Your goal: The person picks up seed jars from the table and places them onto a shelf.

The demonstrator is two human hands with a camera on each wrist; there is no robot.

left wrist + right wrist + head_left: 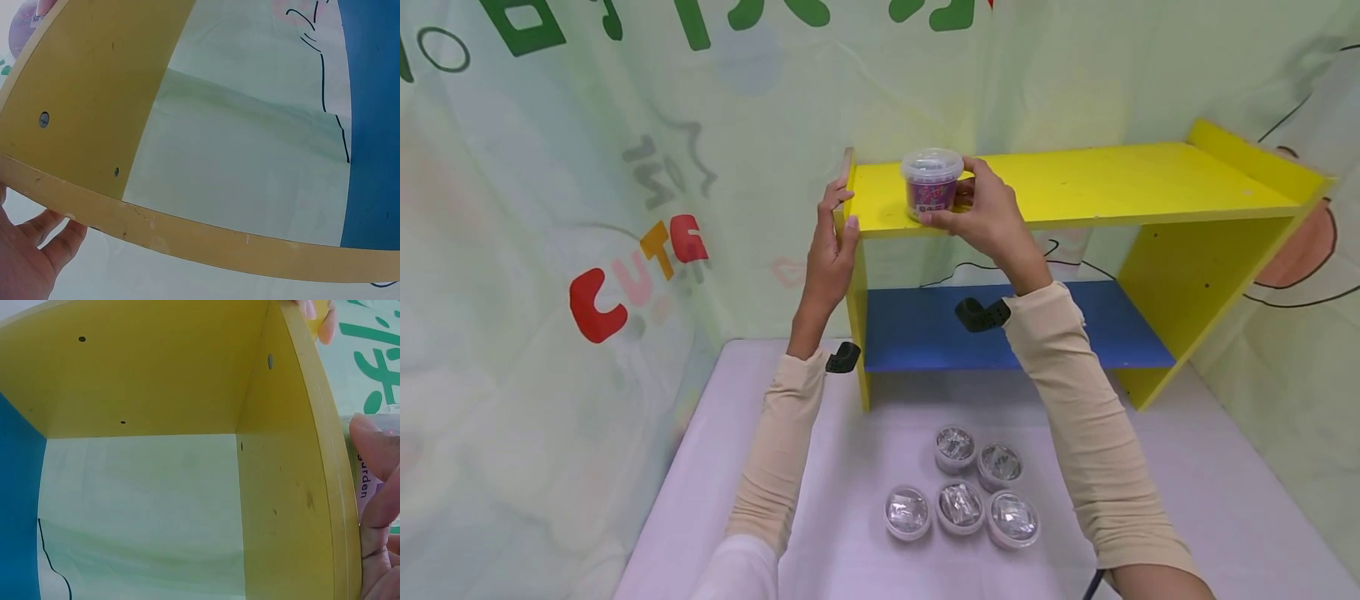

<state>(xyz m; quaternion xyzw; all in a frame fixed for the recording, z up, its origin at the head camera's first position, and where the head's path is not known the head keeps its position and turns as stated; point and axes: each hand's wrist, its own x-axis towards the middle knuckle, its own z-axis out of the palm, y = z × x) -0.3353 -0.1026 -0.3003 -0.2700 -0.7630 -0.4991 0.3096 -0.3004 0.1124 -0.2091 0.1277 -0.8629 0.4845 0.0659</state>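
The right hand (988,218) grips the small lidded tub (931,183) by its sides on the yellow shelf (1075,179); likely light, rigid, smooth plastic; the left hand (831,250) clasps the shelf's corner.

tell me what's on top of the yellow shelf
One clear-lidded tub of purple contents stands near the yellow shelf's left front edge, held by the right hand. The part of the top behind the hand is hidden.
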